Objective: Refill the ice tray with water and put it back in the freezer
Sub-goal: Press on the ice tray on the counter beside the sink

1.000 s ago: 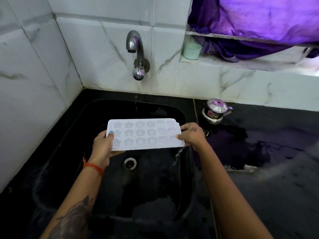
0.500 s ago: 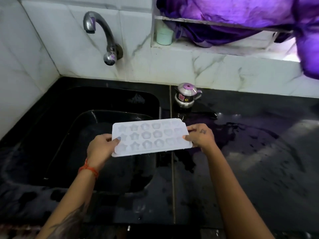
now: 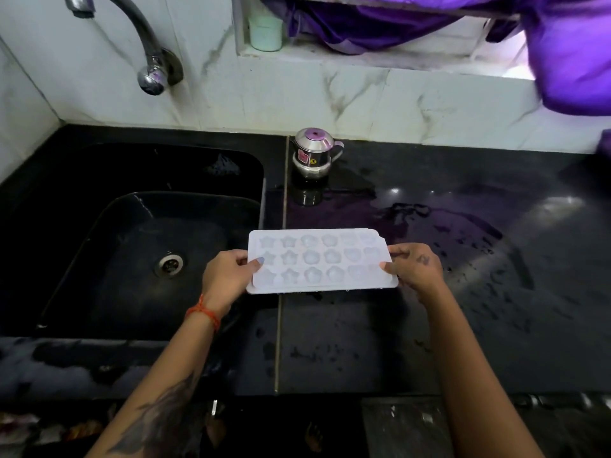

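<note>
Chrome glints from the curved wall tap (image 3: 148,57) at far left, above a black stone sink (image 3: 99,180) with a steel drain (image 3: 169,265). At its right rim, the left hand (image 3: 228,279) grips one short end of a white plastic ice tray (image 3: 317,262), thumb laid on top and fingers curled beneath. The tray, moulded with three rows of star, flower and heart pockets, hangs level above the seam where sink meets the wet black tabletop (image 3: 463,292), touching neither. Its pockets look pale and glassy, probably filled, though the water level cannot be read. The right hand (image 3: 413,267) pinches the opposite end in the same way. Behind the tray stands a small lidded steel pot (image 3: 312,153), well apart from it; a mint-green cup (image 3: 265,31) and purple cloth (image 3: 545,44) sit in the window recess above. Judging from this, the carry to the freezer is under way: it calls for keeping both ends at equal height and moving slowly, since any tilt would likely spill the shallow pockets.
</note>
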